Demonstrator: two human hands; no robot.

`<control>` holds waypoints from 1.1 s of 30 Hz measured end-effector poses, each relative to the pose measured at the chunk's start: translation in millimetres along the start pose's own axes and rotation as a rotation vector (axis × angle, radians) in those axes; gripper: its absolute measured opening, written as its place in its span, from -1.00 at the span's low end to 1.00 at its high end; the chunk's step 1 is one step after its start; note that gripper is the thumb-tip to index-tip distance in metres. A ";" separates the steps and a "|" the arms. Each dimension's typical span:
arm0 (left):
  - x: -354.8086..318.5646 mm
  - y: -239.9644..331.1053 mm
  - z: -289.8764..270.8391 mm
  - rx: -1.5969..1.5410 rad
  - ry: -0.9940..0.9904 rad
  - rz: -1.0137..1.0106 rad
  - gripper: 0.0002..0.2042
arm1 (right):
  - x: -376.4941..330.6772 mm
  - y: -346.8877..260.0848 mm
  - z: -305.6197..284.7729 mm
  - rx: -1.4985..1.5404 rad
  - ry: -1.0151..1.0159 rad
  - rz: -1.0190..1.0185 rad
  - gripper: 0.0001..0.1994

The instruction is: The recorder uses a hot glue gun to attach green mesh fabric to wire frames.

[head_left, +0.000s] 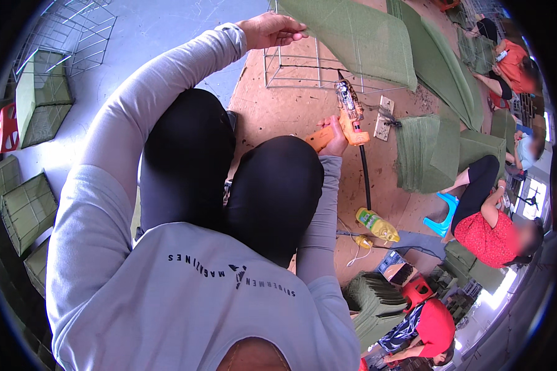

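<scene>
Grey long sleeves and dark-trousered knees fill the lower middle of the view, the person sitting over a brown floor board (278,105). Raised toward the board's far edge, the left hand (272,29) pinches the near corner of a green felt sheet (353,37) between thumb and fingers; the sheet drapes over a wire frame (297,68) standing on the board just beneath it. Just past the right knee, the right hand (336,139) is closed around the orange handle of a glue gun (349,114), whose nozzle points up toward the frame and the sheet's lower edge; a black cord (365,179) runs from the gun back along the board. Beside the gun lies a white power strip (385,117), and beyond it, at the board's right side, a stack of green felt pieces (424,151). A yellow-green bottle (377,224) lies near the board's near right edge. Felt-covered wire boxes (28,210) stand on the pale floor to the left. Other people sit working at the right, one in a red top (489,235) by a blue stool (442,219).
</scene>
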State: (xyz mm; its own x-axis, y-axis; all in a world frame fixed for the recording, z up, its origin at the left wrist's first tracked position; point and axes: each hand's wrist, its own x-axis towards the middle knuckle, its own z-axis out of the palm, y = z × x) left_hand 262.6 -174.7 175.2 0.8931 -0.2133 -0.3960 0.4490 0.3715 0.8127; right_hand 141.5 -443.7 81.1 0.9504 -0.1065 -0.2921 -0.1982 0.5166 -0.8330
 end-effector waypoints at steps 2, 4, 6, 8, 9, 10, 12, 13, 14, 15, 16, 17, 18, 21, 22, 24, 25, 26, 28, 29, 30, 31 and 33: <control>-0.1 -1.3 -0.8 0.004 0.003 -0.004 -0.87 | -2.3 -2.1 4.0 0.007 0.002 -0.015 -0.89; -0.3 -0.7 -2.0 0.000 -0.010 -0.007 -0.87 | -4.2 -3.6 8.6 -0.031 -0.004 0.003 -0.90; 0.6 -1.4 0.1 0.002 -0.011 0.003 -0.87 | -2.3 -1.5 2.8 -0.033 -0.025 0.004 -0.90; 1.4 -2.9 -1.0 0.004 -0.009 0.010 -0.87 | -3.3 1.4 -0.7 -0.034 -0.046 0.009 -0.90; 2.1 -2.5 -2.3 0.002 -0.010 0.002 -0.87 | -3.4 2.9 -2.3 -0.025 -0.055 0.026 -0.88; 2.7 -2.3 -3.3 -0.001 -0.011 -0.006 -0.87 | -4.2 2.9 -1.9 -0.016 -0.063 0.045 -0.87; 3.7 -2.6 -4.9 0.024 -0.015 -0.009 -0.86 | -5.3 4.6 0.2 -0.032 -0.059 0.029 -0.88; 3.7 -2.7 -4.9 0.049 -0.019 -0.011 -0.84 | -6.3 5.0 2.1 -0.048 -0.054 0.014 -0.89; 3.4 -3.0 -4.9 0.049 -0.019 -0.011 -0.84 | -7.3 5.4 4.0 -0.047 -0.054 0.014 -0.89; 3.0 -3.5 -5.0 0.051 -0.015 -0.013 -0.84 | -8.3 5.8 5.8 -0.038 -0.049 0.013 -0.89; 3.0 -3.3 -4.8 0.054 -0.011 -0.013 -0.84 | -8.2 6.0 6.8 -0.029 -0.043 0.011 -0.88; 3.0 -3.3 -4.5 0.054 -0.011 -0.013 -0.84 | -7.4 6.6 4.6 -0.029 -0.043 0.010 -0.88; 3.0 -3.4 -4.2 0.044 -0.019 -0.016 -0.84 | -6.4 7.8 0.4 -0.050 -0.045 0.031 -0.87; 3.8 -3.2 -6.4 0.039 -0.030 -0.018 -0.84 | -5.0 12.6 -6.4 -0.065 -0.049 0.039 -0.87; 2.8 -3.7 -6.5 0.041 -0.032 -0.018 -0.84 | -7.0 11.7 -4.5 -0.061 -0.051 0.027 -0.87; 1.4 -3.8 -6.3 0.039 -0.022 -0.012 -0.85 | -7.3 10.2 1.1 -0.056 -0.045 0.022 -0.88; 1.5 -3.9 -5.5 0.035 -0.012 -0.004 -0.87 | -7.5 8.6 4.2 -0.053 -0.039 0.014 -0.89; 1.3 -4.3 -4.6 0.035 -0.014 -0.004 -0.87 | -7.5 9.0 4.5 -0.053 -0.038 0.013 -0.89; 1.3 -4.9 -4.4 0.028 -0.006 -0.001 -0.86 | -7.5 9.1 5.7 -0.071 -0.052 0.021 -0.90; 1.9 -5.0 -4.5 0.028 -0.006 0.000 -0.86 | -7.6 8.3 5.8 -0.071 -0.053 0.020 -0.90; 2.8 -5.1 -4.5 0.012 -0.013 -0.005 -0.87 | -8.1 7.2 5.3 -0.117 -0.062 0.013 -0.90; 3.4 -5.3 -4.6 -0.005 -0.018 -0.011 -0.87 | -9.2 6.0 5.7 -0.163 -0.072 0.007 -0.90; 3.4 -4.9 -7.0 0.001 -0.023 -0.014 -0.87 | -11.8 5.8 7.8 -0.189 -0.088 0.022 -0.90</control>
State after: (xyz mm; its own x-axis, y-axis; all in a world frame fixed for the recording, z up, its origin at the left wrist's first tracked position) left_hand 263.6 -170.9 166.9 0.8860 -0.2393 -0.3973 0.4613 0.3671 0.8077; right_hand 131.0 -432.8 83.3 0.9609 -0.0180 -0.2762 -0.2529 0.3485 -0.9026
